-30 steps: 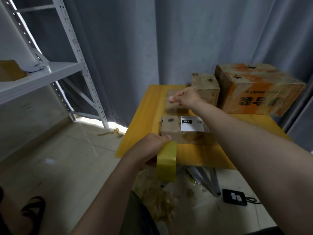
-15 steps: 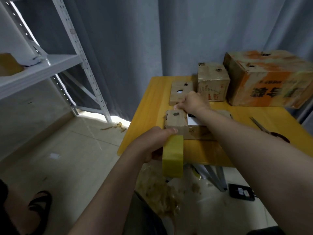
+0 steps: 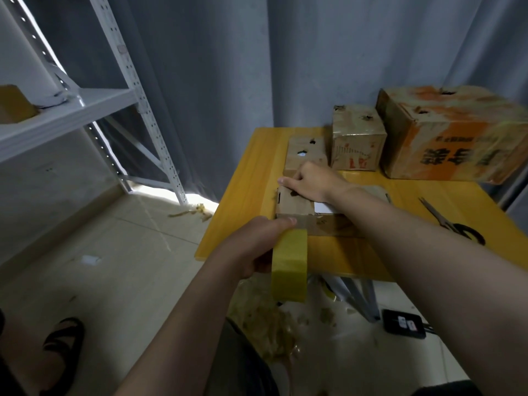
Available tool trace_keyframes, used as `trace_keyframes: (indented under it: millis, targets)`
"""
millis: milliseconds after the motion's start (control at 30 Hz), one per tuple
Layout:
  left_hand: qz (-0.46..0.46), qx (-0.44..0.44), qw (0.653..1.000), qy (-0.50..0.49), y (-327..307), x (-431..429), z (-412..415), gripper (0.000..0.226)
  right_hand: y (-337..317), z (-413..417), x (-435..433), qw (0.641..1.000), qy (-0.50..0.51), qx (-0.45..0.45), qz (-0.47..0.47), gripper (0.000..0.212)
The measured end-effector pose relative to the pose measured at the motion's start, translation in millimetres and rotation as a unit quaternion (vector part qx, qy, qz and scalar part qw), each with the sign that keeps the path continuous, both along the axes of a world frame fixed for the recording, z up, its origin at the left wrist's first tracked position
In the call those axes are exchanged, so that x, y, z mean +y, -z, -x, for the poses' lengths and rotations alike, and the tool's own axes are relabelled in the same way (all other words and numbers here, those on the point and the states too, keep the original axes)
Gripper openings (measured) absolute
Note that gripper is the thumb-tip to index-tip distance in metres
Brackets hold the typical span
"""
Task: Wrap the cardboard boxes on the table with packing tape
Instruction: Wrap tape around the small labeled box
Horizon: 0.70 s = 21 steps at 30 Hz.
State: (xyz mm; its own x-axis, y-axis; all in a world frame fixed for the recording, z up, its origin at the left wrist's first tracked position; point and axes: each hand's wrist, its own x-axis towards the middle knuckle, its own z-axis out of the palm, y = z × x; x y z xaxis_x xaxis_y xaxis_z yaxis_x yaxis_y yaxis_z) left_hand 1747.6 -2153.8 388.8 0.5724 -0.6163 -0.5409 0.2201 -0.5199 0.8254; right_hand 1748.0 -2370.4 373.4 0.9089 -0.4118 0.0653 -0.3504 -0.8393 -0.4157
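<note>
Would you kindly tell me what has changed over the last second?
The right hand drew back from the small flat box toward the person and now rests on the far left corner of the near cardboard box. The left hand still grips the yellow tape roll at the near edge of the table; nothing on it visibly shifted.

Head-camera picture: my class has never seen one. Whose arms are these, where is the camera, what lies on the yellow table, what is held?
No machine: a person wears the camera on the head, looking down at their own arms. The left hand grips a yellow packing tape roll by the near edge of the yellow table. The right hand rests on the flat cardboard box nearest them. The table also holds a smaller flat box, a cube-shaped box, a large orange-printed box and scissors.
</note>
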Motion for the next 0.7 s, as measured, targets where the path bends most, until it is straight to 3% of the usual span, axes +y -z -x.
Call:
trace_keyframes:
  millis: [100, 267, 400, 500, 567, 633, 700]
  targets:
    - [0.0, 0.002, 1.0, 0.006, 1.5, 1.0, 4.4, 0.028, -1.4, 0.5, 3.0, 0.996, 0.012, 0.054, 0.068, 0.076]
    - [-0.009, -0.001, 1.0, 0.004, 5.2, 2.9, 17.6, 0.039, -7.2, 10.5, 10.0, 0.993, -0.002, 0.068, 0.096, 0.077]
    - [0.01, -0.002, 1.0, -0.009, 8.8, 8.0, 37.9, 0.026, -7.1, 16.8, 23.3, 0.98, 0.005, 0.113, 0.163, 0.074]
    - [0.024, 0.006, 1.0, -0.014, 12.3, 10.8, 54.9, 0.024, -7.6, 33.0, 37.9, 0.973, 0.033, 0.023, 0.228, 0.048]
    - [0.026, 0.01, 0.999, -0.02, 13.6, 12.4, 65.6, 0.027, -12.2, 48.5, 47.7, 0.976, 0.045, -0.077, 0.198, 0.033]
    - [0.034, 0.005, 0.999, -0.032, 14.0, 13.2, 75.1, 0.028, -20.6, 66.8, 55.8, 0.981, 0.081, -0.152, 0.091, 0.028]
    - [0.043, -0.001, 0.998, -0.047, 14.0, 13.8, 83.5, 0.032, -27.7, 88.6, 59.6, 0.984, 0.138, -0.109, 0.021, 0.041]
